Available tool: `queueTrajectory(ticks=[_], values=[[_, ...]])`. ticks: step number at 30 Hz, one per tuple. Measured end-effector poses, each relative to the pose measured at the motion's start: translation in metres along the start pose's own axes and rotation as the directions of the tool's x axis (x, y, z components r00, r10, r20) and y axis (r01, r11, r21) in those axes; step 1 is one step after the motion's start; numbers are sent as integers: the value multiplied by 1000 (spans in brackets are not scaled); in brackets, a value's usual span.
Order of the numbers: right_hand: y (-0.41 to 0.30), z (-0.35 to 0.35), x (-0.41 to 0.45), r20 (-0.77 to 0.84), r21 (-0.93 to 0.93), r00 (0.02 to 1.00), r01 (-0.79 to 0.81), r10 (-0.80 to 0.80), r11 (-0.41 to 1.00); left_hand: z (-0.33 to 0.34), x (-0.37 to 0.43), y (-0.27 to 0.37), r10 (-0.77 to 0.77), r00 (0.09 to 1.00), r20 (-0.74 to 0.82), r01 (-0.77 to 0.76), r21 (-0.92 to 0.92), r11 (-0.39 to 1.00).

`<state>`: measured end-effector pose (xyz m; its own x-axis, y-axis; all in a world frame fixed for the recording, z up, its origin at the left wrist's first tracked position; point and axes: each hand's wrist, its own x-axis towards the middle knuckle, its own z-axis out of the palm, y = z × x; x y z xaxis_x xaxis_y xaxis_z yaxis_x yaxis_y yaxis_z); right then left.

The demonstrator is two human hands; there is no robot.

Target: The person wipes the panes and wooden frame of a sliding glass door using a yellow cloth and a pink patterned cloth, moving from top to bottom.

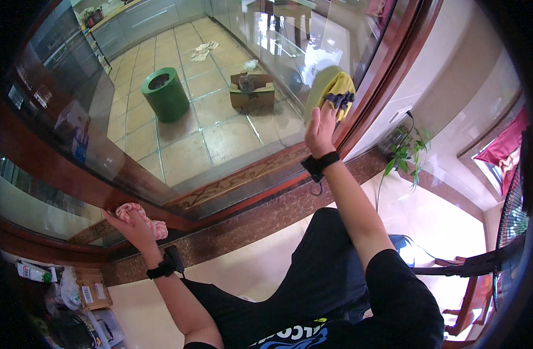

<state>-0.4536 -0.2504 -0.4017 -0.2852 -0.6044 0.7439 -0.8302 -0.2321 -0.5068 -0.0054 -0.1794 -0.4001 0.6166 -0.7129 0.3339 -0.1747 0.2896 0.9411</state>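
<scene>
My right hand (322,131) presses a yellow and grey cloth (339,94) to the glass pane (231,144) of a wood-framed sliding door, near its right side. The cloth is partly bunched over my fingertips. Lower left, my left hand (133,229) holds a pink and white striped cloth (142,220) against the dark reddish wooden door frame (118,196). Both wrists wear black straps with a small device.
Behind the glass stand a green bin (167,96) and a cardboard box (252,94) with a bottle; a rag (204,51) lies on the tiles. Right are a potted plant (403,150) and a fan (510,218). A carton (92,289) and bags sit lower left.
</scene>
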Motion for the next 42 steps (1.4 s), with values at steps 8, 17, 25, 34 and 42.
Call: queueTrajectory(ticks=[8, 17, 25, 34, 42], values=[[-98, 54, -46, 8, -33, 940, 341, -341, 939, -28, 9, -21, 193, 979, 63, -203, 261, 944], [-278, 139, -100, 305, 409, 562, 652, -769, 638, -21, 1, -11, -53, 993, 108, 66, -121, 990], [-274, 123, -81, 205, 750, 823, 216, -530, 625, -42, 15, -27, -60, 990, 125, 79, -145, 986], [-39, 21, 6, -139, -105, 874, 454, -465, 885, -30, 7, -14, -4, 992, 126, 21, -138, 990], [37, 5, 8, -404, 99, 896, -157, 184, 983, -23, 6, -14, -44, 996, 83, 57, -156, 986]])
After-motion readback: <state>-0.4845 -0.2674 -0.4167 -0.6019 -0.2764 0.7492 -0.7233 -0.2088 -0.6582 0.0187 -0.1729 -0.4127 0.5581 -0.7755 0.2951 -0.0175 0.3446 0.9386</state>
